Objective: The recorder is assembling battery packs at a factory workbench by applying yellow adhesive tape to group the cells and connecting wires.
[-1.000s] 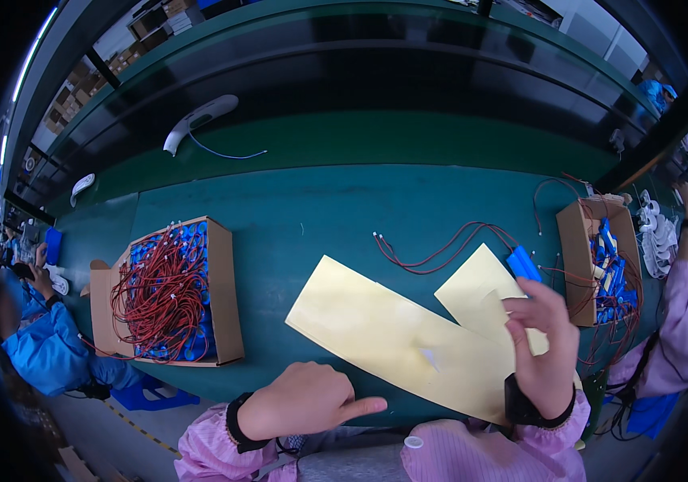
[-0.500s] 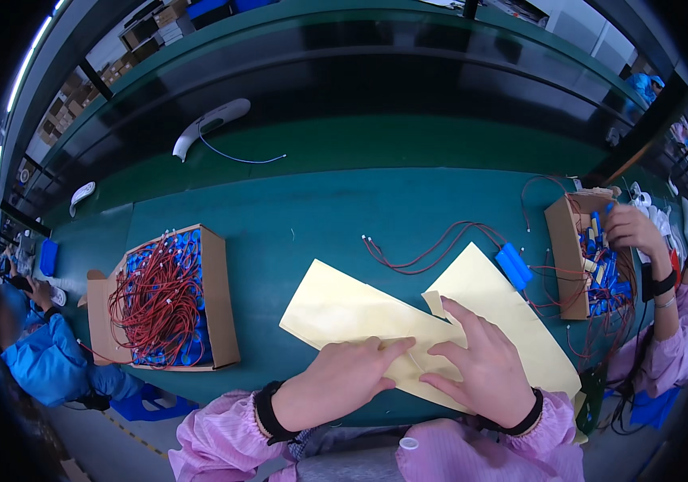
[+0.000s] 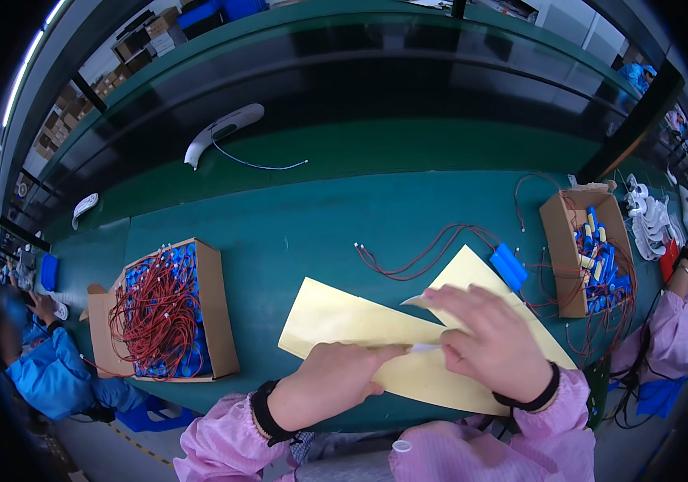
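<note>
Pale yellow sticker sheets lie on the table in front of me, one sheet [image 3: 340, 317] at the left and another sheet [image 3: 463, 269] behind it at the right. My left hand [image 3: 332, 381] presses on the left sheet's near part, fingers bent and closed on it. Over the sheets is my right hand [image 3: 492, 345], slightly blurred, with thumb and index finger pinched together. A white strip [image 3: 424, 348] runs from the pinch toward my left fingertips. Beside the raised right fingers shows a small pale flap [image 3: 414, 301]; its far end is hidden.
Left stands a cardboard box [image 3: 219, 313] of blue cylinders with red wires. Another open box [image 3: 557, 257] of wired blue cylinders is at the right. A wired blue pack [image 3: 508, 267] touches the sheet. A white curved part [image 3: 227, 128] lies far back. Co-workers sit on both sides.
My right hand has lifted and shifted right, and its fingers have closed; a white strip now shows between my hands. The co-worker's hand has left the right box.
</note>
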The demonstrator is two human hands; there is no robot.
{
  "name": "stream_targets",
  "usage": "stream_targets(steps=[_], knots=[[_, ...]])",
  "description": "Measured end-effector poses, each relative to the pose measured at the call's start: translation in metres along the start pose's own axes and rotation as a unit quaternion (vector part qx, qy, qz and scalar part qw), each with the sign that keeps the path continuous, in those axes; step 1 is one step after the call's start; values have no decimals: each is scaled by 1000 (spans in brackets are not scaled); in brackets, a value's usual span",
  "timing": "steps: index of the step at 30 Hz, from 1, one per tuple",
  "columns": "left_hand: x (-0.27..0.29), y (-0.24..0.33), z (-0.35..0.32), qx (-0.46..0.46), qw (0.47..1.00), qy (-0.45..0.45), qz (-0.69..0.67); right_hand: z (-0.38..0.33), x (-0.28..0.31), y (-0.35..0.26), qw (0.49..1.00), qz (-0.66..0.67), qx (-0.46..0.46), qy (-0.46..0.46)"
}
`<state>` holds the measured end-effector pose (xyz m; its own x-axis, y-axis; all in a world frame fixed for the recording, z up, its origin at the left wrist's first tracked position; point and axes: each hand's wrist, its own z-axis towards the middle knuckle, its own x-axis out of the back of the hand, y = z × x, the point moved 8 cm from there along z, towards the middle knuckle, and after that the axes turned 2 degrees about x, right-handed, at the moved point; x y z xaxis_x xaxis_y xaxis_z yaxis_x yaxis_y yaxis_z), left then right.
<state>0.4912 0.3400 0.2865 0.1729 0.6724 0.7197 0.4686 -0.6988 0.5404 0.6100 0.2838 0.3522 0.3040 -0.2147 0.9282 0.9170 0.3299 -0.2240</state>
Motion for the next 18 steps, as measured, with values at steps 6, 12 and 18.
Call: stream_targets(steps=[6,12,18], knots=[[1,1,5,9,999,-28,34,-39,97,41,918,-93,-102,371],[33,32,65,-52,995,77,42,-55,74,91,850,61,-171,495],[36,81,129,-210,948,231,58,-59,59,103,855,121,-142,483]])
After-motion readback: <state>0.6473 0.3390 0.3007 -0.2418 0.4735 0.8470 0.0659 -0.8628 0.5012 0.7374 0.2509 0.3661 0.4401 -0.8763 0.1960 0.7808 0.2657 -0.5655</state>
